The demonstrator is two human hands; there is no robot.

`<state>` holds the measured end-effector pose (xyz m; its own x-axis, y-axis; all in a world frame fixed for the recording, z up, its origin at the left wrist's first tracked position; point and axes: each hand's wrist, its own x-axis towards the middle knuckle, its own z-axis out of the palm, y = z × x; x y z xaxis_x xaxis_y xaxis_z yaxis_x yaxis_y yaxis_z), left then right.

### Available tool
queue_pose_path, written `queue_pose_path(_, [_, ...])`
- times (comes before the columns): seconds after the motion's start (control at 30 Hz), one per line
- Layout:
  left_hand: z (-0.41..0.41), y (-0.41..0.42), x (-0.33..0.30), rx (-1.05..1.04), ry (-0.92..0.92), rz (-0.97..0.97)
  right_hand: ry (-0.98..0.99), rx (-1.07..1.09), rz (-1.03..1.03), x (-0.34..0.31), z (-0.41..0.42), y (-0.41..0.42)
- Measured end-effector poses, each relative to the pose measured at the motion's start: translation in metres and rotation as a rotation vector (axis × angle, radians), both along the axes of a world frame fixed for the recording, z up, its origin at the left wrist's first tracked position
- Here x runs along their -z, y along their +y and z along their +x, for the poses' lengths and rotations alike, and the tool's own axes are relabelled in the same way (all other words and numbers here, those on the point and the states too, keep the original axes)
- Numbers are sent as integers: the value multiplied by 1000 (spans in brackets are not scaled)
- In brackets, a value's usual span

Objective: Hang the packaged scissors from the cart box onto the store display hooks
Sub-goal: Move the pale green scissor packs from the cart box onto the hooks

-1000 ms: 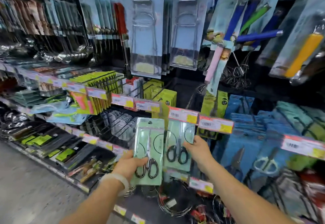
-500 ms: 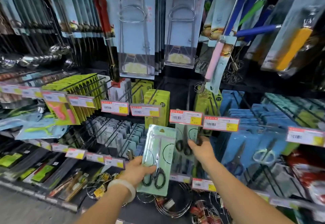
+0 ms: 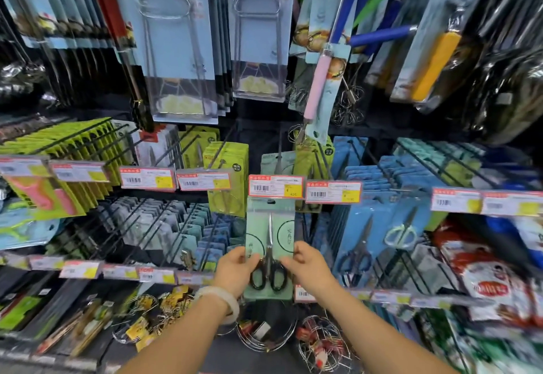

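Note:
A pale green pack of black-handled scissors (image 3: pixel 270 226) stands upright at centre, its top just under a red and white price tag (image 3: pixel 276 186) on a display hook. My left hand (image 3: pixel 235 270) grips the pack's lower left edge and my right hand (image 3: pixel 307 268) grips its lower right edge. A white bangle sits on my left wrist. Whether the pack's hole is on the hook is hidden by the tag. Another pale green pack (image 3: pixel 279 162) hangs further back on the same hook. The cart box is out of view.
Blue scissor packs (image 3: pixel 367 226) hang on hooks to the right, yellow-green packs (image 3: pixel 226 168) to the left. Long black hook rods (image 3: pixel 164 226) jut forward at lower left. Tall utensil packs (image 3: pixel 176 50) hang overhead. Wire rings (image 3: pixel 264 332) lie below.
The pack in my left hand moved right and up under the price tag. My right hand left the pack it pushed back on the hook and took this one's right edge.

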<state>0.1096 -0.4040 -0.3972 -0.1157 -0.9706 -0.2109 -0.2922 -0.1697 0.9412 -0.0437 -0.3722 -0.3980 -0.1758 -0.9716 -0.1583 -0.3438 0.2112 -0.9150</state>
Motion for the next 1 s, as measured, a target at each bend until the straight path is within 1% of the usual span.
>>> queue_pose_path(0.07, [-6, -6, -9, -18, 27, -43, -16, 27, -44, -9, -3, -4])
queue_pose_path(0.2, [-13, -20, -26, -35, 32, -68, -91, 74, -109, -24, -6, -15])
queue_pose_path(0.33, [-13, -24, -24, -52, 23, -45, -81, 105, -107, -25, -6, -18])
queue_pose_path(0.47, [-12, -22, -17, -82, 63, -34, -56, 102, -102, -15, -4, -18])
queue_pose_path(0.57, [-15, -25, -18, -110, 91, -15, -76, 120, -125, -16, -2, -21])
queue_pose_path(0.67, [-19, -31, -19, -122, 72, 8, -74, 151, -97, -14, -4, -30])
queue_pose_path(0.83, [-27, -38, -12, -69, -51, 76, 46, 184, 21, -10, -10, -43])
queue_pose_path(0.93, [-36, -32, -7, -20, -183, 103, 141, 188, 154, -1, -17, -37])
queue_pose_path(1.0, [-48, -23, -6, 67, -295, 108, 209, 185, 209, 5, -27, -29])
